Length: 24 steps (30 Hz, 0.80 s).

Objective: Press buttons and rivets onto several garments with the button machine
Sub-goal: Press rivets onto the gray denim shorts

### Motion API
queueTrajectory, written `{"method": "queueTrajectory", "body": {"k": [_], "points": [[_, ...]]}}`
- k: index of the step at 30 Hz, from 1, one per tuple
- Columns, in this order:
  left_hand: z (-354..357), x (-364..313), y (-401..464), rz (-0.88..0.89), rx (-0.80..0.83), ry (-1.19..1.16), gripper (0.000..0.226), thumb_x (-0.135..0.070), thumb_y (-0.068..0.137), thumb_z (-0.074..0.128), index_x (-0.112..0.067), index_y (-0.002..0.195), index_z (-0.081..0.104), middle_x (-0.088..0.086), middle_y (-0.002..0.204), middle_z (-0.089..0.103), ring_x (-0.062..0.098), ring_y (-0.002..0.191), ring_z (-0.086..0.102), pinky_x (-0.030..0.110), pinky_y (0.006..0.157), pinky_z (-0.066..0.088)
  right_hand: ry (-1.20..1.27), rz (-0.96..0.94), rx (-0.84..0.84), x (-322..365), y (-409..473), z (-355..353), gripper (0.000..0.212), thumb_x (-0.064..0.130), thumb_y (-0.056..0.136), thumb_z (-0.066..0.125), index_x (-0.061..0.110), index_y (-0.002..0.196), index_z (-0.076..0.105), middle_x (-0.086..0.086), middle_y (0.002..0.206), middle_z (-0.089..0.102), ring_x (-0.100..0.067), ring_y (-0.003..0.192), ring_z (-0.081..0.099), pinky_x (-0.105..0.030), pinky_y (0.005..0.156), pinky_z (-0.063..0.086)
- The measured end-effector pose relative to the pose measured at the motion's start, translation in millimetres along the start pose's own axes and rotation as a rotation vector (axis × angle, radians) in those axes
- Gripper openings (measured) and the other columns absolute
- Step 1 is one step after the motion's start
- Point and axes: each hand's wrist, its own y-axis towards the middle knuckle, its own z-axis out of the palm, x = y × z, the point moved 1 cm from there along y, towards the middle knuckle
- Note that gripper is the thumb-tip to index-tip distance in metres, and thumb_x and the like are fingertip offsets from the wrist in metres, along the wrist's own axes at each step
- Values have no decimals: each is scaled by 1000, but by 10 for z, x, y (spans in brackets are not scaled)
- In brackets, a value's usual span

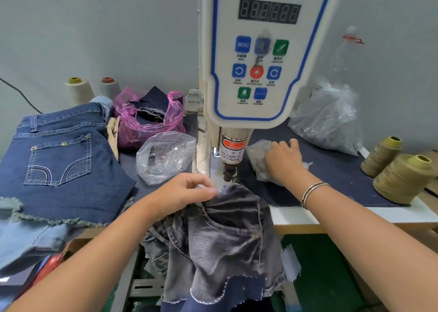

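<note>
The white button machine [258,58] stands at the centre, its press head [231,156] hanging just above the table. A grey-washed denim garment [225,236] hangs from under the head over the table's front edge. My left hand [187,193] pinches the garment's top edge right beside the press head. My right hand [284,161] reaches into a small clear bag of metal parts [257,160] to the right of the head; its fingertips are hidden in the plastic.
Dark blue denim shorts [61,155] with brass rivets lie stacked at the left. A clear bag of parts [163,157] and a pink bag of scraps [149,117] sit behind them. A large clear bag [327,120] and olive thread cones [403,176] stand at the right.
</note>
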Motion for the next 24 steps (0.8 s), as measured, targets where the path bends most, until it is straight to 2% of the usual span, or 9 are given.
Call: {"method": "queueTrajectory", "body": {"k": [3, 8, 12, 14, 15, 18, 20, 24], "points": [[137, -53, 26, 37, 115, 98, 17, -43, 78, 69, -27, 81, 72, -13, 65, 55, 3, 57, 44, 12, 60, 36, -13, 4, 10, 8, -5, -16, 23, 22, 87, 53, 24, 108, 62, 0, 116, 53, -23, 110, 47, -45, 104, 23], [-250, 52, -42, 15, -142, 221, 33, -60, 70, 66, -28, 78, 73, 8, 73, 64, 18, 66, 49, 30, 67, 40, -47, -57, 107, -46, -4, -72, 30, 20, 85, 60, 23, 115, 60, 0, 123, 51, -22, 116, 45, -38, 95, 29], [-316, 299, -152, -3, -275, 327, 42, -71, 70, 59, -31, 79, 71, 11, 68, 62, 16, 59, 46, 30, 64, 37, -70, -63, 71, -2, -4, -78, 30, 27, 90, 55, 21, 119, 57, 1, 122, 53, -21, 114, 48, -36, 92, 31], [-292, 366, -154, 7, -348, 322, 42, -71, 71, 59, -31, 78, 71, 18, 69, 62, 24, 58, 47, 32, 65, 38, -91, -68, 62, 15, -12, -69, 30, 30, 91, 54, 22, 119, 58, 1, 121, 54, -21, 113, 48, -36, 91, 31], [-287, 385, -147, 9, -363, 322, 41, -70, 71, 60, -31, 76, 71, 22, 72, 63, 27, 59, 49, 33, 65, 39, -98, -74, 66, 11, -20, -69, 30, 30, 90, 55, 22, 119, 58, 1, 122, 53, -21, 113, 48, -37, 91, 31], [-295, 402, -129, 1, -370, 296, 43, -70, 70, 61, -28, 74, 70, 25, 77, 62, 20, 63, 50, 33, 67, 39, -81, -74, 93, -25, -22, -82, 34, 26, 85, 61, 23, 119, 57, 0, 124, 51, -21, 115, 46, -38, 91, 31], [-304, 411, -124, 0, -374, 272, 44, -70, 69, 63, -27, 72, 70, 25, 77, 62, 19, 65, 51, 34, 68, 39, -13, -47, 91, -62, -31, -61, 29, 25, 87, 60, 26, 116, 59, 1, 124, 49, -21, 115, 45, -38, 93, 31], [-316, 435, -105, -2, -378, 247, 44, -69, 70, 63, -26, 70, 70, 20, 69, 61, 16, 63, 50, 33, 68, 39, 165, -20, 45, -155, -101, 9, 21, 28, 89, 53, 24, 106, 64, 1, 120, 48, -21, 113, 43, -43, 104, 28]]}}
